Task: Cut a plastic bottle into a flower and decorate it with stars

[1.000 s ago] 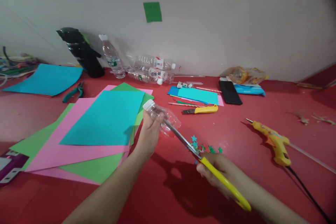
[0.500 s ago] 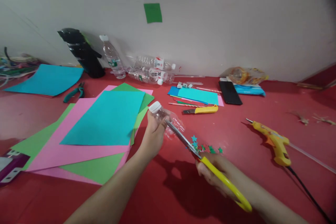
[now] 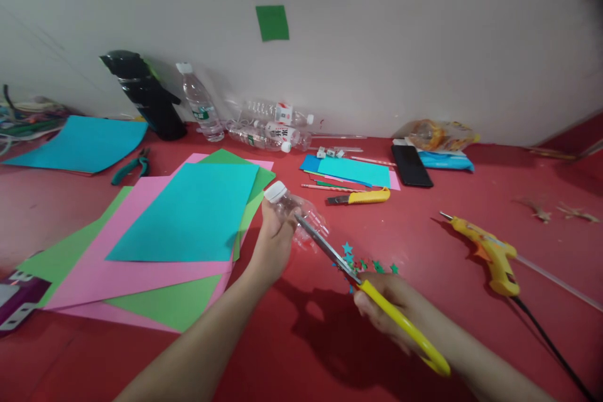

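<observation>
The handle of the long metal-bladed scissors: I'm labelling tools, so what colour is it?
Bright yellow; the scissors' handle shows best in the head view.

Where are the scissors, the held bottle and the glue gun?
Scissors (image 3: pixel 375 299): head view, front of the yellow handle.
Held bottle (image 3: pixel 308 209): head view, clear side wall.
Glue gun (image 3: pixel 498 249): head view, yellow body.
</observation>
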Available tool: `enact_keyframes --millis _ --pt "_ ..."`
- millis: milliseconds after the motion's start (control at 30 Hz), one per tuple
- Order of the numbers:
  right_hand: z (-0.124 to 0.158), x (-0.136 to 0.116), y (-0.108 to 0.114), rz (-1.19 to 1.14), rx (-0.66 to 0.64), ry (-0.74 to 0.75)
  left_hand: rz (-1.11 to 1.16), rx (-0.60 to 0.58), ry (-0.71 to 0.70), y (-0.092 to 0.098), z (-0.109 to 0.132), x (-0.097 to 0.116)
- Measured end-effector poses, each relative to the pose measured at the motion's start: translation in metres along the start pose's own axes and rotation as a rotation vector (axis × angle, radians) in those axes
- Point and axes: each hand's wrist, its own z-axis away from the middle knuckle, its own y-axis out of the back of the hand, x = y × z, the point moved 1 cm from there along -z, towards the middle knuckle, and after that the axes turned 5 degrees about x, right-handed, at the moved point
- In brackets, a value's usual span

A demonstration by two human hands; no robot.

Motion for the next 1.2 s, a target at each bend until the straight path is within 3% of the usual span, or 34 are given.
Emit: enact_keyframes --millis 367,767,967,1200 --pt "0.0038 -0.0096 0.0009 -0.069 -0.035 -0.050 -0.020 -0.052 -0.037 -0.0042 0.0065 0.0015" --pt "0.0019 -0.0013 -0.0003 -0.085 -0.008 -0.112 -0.027 -0.112 -0.079 -0.0024 0.0050 -0.0014" --pt "0.0027 -0.0081 0.0016 0.003 0.005 -0.069 -0.111 -0.100 -0.094 -0.0007 0.0075 -0.0014" --pt "0.0026 -0.0057 -0.0008 -0.055 0.045 -0.089 -0.137 -0.070 -0.045 0.0000 0.0082 0.0001"
